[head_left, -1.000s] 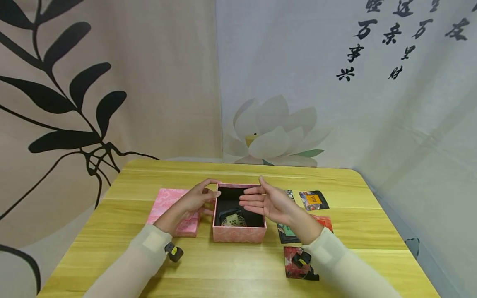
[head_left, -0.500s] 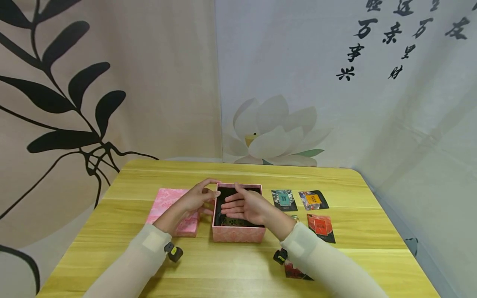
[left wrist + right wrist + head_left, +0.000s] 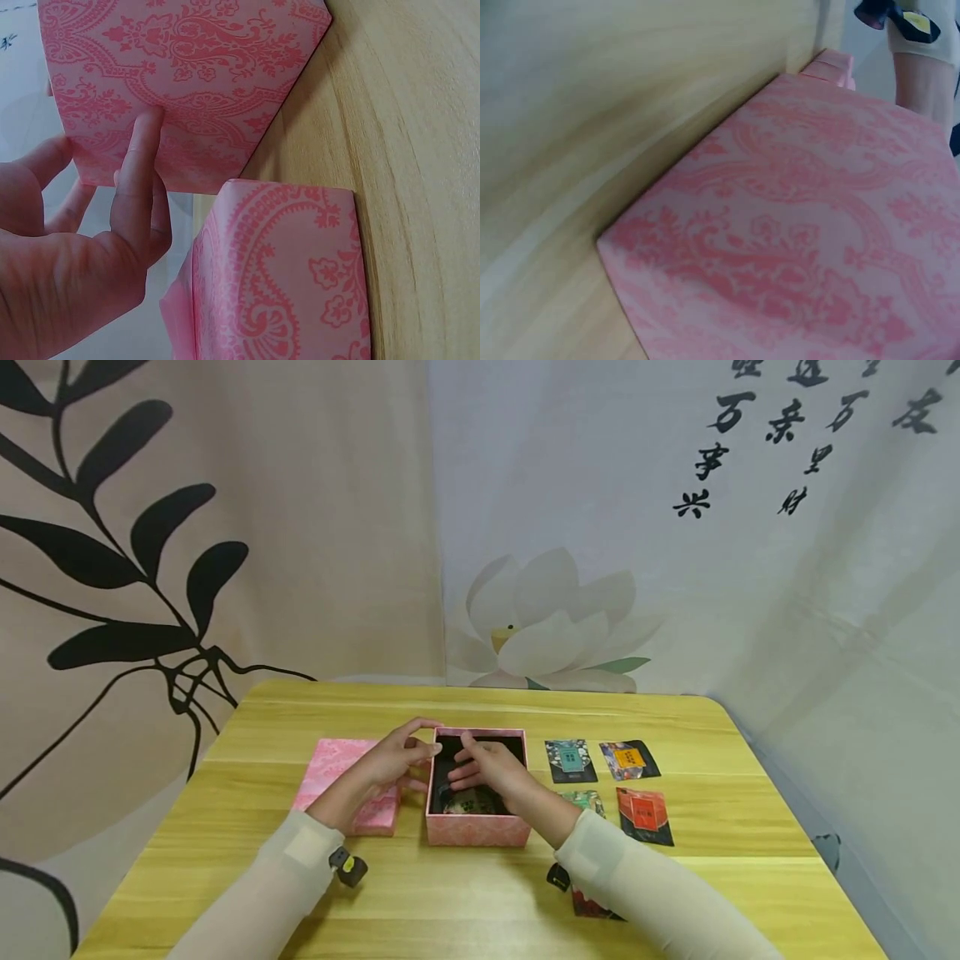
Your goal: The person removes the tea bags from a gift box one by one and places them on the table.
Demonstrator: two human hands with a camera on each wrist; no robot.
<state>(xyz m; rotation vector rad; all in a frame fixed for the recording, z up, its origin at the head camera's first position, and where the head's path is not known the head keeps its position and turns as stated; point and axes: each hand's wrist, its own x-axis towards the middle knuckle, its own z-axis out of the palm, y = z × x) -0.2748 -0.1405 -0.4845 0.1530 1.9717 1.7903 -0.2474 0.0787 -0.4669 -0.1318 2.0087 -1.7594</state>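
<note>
A pink patterned open box (image 3: 477, 832) with a black inside stands on the table. My left hand (image 3: 390, 770) holds its left wall, thumb at the rim; in the left wrist view, a finger (image 3: 139, 165) of that hand touches the box's outer side. My right hand (image 3: 498, 777) reaches over the right wall into the box, fingers extended and nothing seen between them. Below these fingers a sachet (image 3: 471, 802) with a pale green label lies inside, partly in shadow. The right wrist view shows the box's outer wall (image 3: 780, 217) but not the right hand.
The pink lid (image 3: 333, 768) lies left of the box, partly behind my left arm. To the right lie a teal-labelled sachet (image 3: 571, 761), an orange-labelled one (image 3: 630, 759), a red one (image 3: 645, 815) and a green one (image 3: 585, 799). My right sleeve partly covers a dark red sachet (image 3: 592, 906).
My right hand has moved left from beside the box's right wall and down into the box, its fingers drawing in a little. The left hand stays at the left wall.
</note>
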